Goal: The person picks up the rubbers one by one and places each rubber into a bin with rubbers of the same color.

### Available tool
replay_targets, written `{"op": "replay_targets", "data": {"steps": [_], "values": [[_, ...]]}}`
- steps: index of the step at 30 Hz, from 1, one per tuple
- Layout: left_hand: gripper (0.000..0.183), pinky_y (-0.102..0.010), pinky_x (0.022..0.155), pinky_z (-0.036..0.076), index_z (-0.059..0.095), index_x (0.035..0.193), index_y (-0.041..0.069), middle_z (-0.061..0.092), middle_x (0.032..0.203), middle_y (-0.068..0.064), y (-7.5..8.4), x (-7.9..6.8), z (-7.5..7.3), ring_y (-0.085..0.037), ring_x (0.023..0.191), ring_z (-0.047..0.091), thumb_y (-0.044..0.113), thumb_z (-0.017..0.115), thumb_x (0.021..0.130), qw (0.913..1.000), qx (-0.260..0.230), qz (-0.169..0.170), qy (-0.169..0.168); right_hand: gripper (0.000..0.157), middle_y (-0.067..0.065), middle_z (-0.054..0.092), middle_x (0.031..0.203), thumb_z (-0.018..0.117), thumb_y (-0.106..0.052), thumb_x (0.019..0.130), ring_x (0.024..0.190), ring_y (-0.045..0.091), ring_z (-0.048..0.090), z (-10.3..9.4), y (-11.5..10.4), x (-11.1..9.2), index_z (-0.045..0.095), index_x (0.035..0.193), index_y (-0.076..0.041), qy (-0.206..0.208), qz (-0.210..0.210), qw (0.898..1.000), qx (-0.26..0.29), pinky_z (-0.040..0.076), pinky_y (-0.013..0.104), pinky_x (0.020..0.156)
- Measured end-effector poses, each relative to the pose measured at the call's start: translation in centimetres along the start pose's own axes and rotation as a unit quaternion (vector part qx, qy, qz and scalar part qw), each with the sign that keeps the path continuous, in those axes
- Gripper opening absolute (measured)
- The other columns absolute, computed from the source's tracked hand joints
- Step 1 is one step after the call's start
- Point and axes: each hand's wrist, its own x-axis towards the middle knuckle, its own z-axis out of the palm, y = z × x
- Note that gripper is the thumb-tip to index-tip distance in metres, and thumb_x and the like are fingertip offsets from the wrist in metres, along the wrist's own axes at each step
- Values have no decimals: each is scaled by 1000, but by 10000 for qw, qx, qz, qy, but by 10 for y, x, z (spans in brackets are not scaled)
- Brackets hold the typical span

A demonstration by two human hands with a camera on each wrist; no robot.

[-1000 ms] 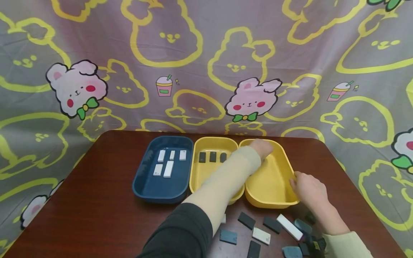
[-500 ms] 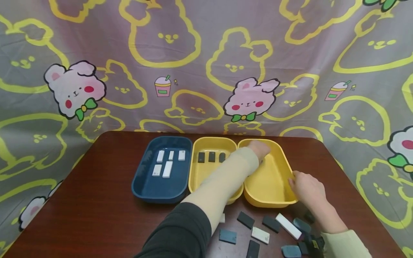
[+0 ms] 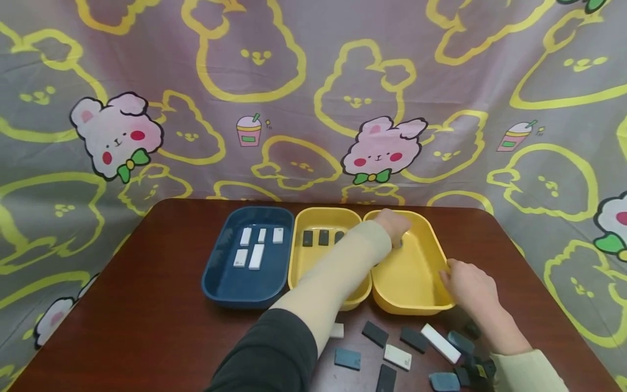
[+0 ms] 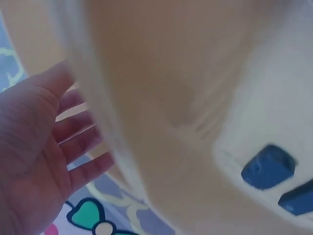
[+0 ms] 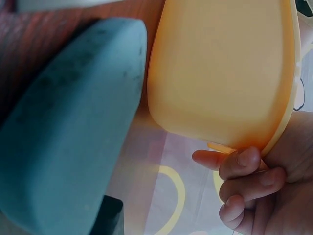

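My left hand reaches across to the far left corner of the right yellow tray. In the left wrist view, the fingers look fairly straight and lie along the outside of the wall, their tips partly hidden behind the rim. Two small blue pieces lie inside that tray, and a bit of blue shows beside the hand from the head view. Over at the near right side, my right hand grips the same tray's rim, with its fingers curled at the corner.
A middle yellow tray with dark pieces adjoins a blue tray with several white pieces. Loose white, black and blue pieces, among them a blue block, lie in front. A rounded teal piece looms close in the right wrist view.
My left hand has shifted slightly left along the tray's far corner, and more of the blue piece shows beside it. My right hand has stayed on the rim.
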Motion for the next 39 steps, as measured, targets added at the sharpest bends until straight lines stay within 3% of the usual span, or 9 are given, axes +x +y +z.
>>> {"op": "replay_targets", "data": {"steps": [8,16,21,30,35,39], "values": [[23,-28,75,45,60,97,21,58,91,9,-12,-16,-16,-7,84,51,43,63,92,9999,-133,28,106,23,7,48,62,61,-15,93,57,24,46,-3,3,-4,60,96,8,-112,76,9999,43,41,37,53],[25,-29,80,46,61,113,21,57,96,8,-33,-50,-33,-9,89,52,40,55,98,9993,300,109,192,23,6,46,61,60,-15,92,56,23,45,-4,3,-4,59,93,8,-122,-9,9999,76,41,37,52],[32,-30,79,47,59,120,19,60,101,7,-48,-75,-34,-10,93,55,41,54,98,9987,412,203,236,21,7,45,60,59,-14,93,55,23,45,-4,3,-3,58,89,7,-227,-40,9997,71,41,36,51],[39,-34,77,50,58,125,16,62,108,3,-67,-136,-21,-12,96,59,42,57,96,9968,389,417,559,25,8,47,62,61,-14,93,57,24,46,-3,1,1,58,94,11,-382,-27,9992,136,42,37,53],[39,-32,79,50,58,127,18,63,114,3,-71,-175,-13,-12,100,59,41,60,95,9944,-85,480,934,23,7,46,61,60,-14,92,56,24,45,-2,2,0,58,89,9,-295,-111,9994,163,41,37,53],[38,-27,78,49,59,127,18,63,116,3,-75,-204,-2,-9,96,60,39,61,95,9873,-660,589,1318,22,7,46,60,59,-14,92,55,24,45,-2,3,0,57,86,7,-300,-128,9993,180,40,37,51]]}}
